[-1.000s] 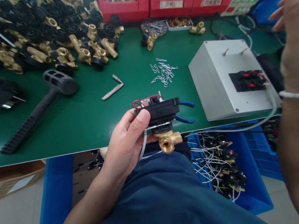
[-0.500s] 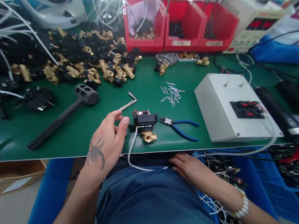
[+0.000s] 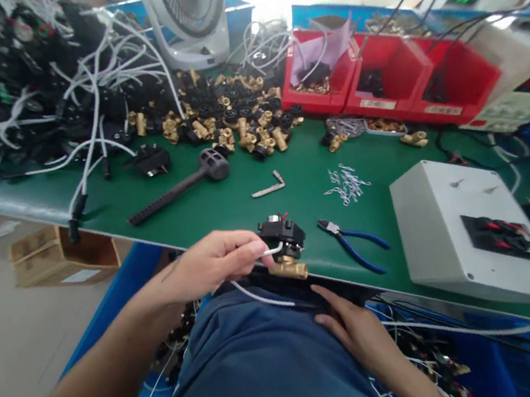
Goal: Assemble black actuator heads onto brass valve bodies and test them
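My left hand (image 3: pixel 228 257) is closed, thumb and fingers pinching a white cable (image 3: pixel 265 299) close to where it meets a small black motor unit. That black unit (image 3: pixel 280 228), with a brass valve body (image 3: pixel 290 270) under it, stands at the bench's front edge, beside my left fingertips. The cable's tail hangs in front of my shirt. My right hand (image 3: pixel 357 327) is below the bench edge, thumb and forefinger apart, with nothing visible between them; its other fingers are partly hidden. Blue-handled cutting pliers (image 3: pixel 354 243) lie right of the valve.
A black mallet (image 3: pixel 176 188), a small bent metal piece (image 3: pixel 268 186) and wire clips (image 3: pixel 347 183) lie on the green bench. A grey box (image 3: pixel 479 233) stands to the right. Brass fittings (image 3: pixel 238 123), red bins (image 3: pixel 386 77) and a fan (image 3: pixel 192 10) stand behind.
My left hand has come down and right and closed on the cable. The valve unit has turned. My right hand's thumb and forefinger have spread. The camera view has swung left.
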The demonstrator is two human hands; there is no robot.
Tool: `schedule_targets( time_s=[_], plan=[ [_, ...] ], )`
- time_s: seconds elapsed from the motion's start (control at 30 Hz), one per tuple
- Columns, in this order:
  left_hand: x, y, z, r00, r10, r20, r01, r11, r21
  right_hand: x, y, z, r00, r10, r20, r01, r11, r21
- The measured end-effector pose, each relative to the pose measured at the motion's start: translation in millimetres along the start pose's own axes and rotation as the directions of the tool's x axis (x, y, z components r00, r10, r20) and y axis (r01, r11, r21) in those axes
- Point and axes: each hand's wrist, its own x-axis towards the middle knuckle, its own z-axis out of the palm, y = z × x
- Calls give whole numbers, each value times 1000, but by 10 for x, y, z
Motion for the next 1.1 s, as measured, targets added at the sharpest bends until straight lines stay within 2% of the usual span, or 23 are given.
schedule_targets(
  time_s=[0.1, 0.17, 0.2, 0.23, 0.27, 0.3, 0.43, 0.5, 0.57, 0.63, 0.7, 0.8, 0.9, 1.0, 1.1],
  plan=[
    [-348, 202, -417, 997, -74, 22, 65, 958, 279, 91, 23, 51, 991, 121, 52, -123, 991, 50],
    [-558, 186, -693, 975, -220, 30, 189, 894, 405, 172, 42, 78, 984, 152, 89, -157, 986, 50],
    [-635, 110, -814, 947, -321, 13, 282, 850, 445, 214, 47, 82, 980, 172, 103, -178, 983, 48],
    [-692, -15, -920, 907, -418, -53, 394, 797, 458, 254, 47, 78, 975, 192, 116, -198, 979, 44],
    [-731, -185, -1009, 835, -533, -136, 536, 734, 416, 292, 42, 66, 970, 207, 126, -214, 976, 40],
    [-754, -393, -1081, 734, -643, -220, 677, 664, 318, 325, 33, 47, 965, 223, 141, -230, 973, 35],
    [-801, -1389, -1197, 533, -762, -368, 837, 540, 94, 412, -24, -51, 914, 317, 253, -331, 943, 15],
    [-843, -1845, -1180, 434, -789, -435, 860, 506, -59, 430, -38, -84, 881, 359, 308, -377, 926, 1],
    [-900, -2212, -1154, 343, -805, -484, 850, 485, -205, 441, -36, -100, 862, 378, 338, -399, 917, -9],
    [-955, -2491, -1149, 263, -819, -510, 816, 471, -334, 457, -35, -111, 849, 391, 355, -412, 911, -18],
    [-987, -2704, -1179, 205, -830, -519, 766, 466, -442, 486, -52, -125, 835, 410, 368, -426, 904, -41],
    [-965, -2939, -1276, 147, -842, -520, 686, 465, -559, 552, -119, -158, 808, 447, 385, -447, 889, -93],
    [-885, -3093, -1408, 105, -839, -534, 621, 475, -624, 618, -195, -194, 789, 467, 400, -458, 880, -124],
    [-824, -3163, -1547, 76, -828, -555, 580, 489, -651, 653, -231, -221, 775, 487, 403, -473, 870, -141],
    [-829, -3167, -1654, 62, -821, -567, 561, 499, -661, 651, -218, -229, 788, 475, 391, -462, 877, -135]
  ],
)
